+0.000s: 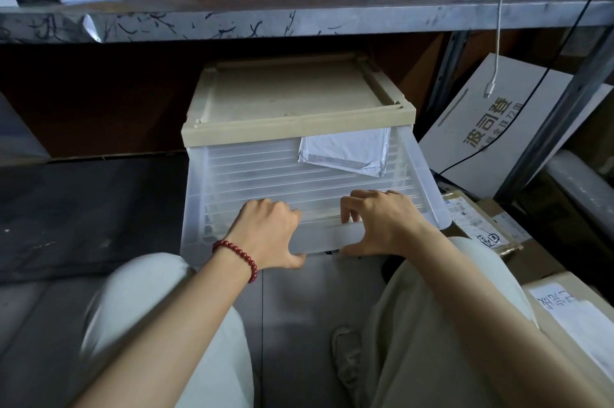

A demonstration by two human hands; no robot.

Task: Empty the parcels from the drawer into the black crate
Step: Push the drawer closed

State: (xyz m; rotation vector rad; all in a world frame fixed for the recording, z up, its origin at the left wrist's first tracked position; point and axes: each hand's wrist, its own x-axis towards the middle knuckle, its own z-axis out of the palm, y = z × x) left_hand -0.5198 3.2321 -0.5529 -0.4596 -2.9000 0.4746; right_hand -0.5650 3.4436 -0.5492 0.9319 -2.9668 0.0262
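Knees in pale trousers were seen closest, and beyond them a translucent drawer was gripped by both hands.

The left hand, with a red bead bracelet at its wrist, and the right hand were each clamped on the drawer's front lip, fingers curled over the top and thumbs tucked beneath. The drawer stood drawn well out of its beige-topped unit under a steel shelf. One parcel, a flat white poly mailer, lay at the back right of the ribbed floor, partly under the unit's top. It was judged light, limp and slick, best pinched at a sealed edge or slid out by tipping the stiff, light drawer. The black crate was not in view.
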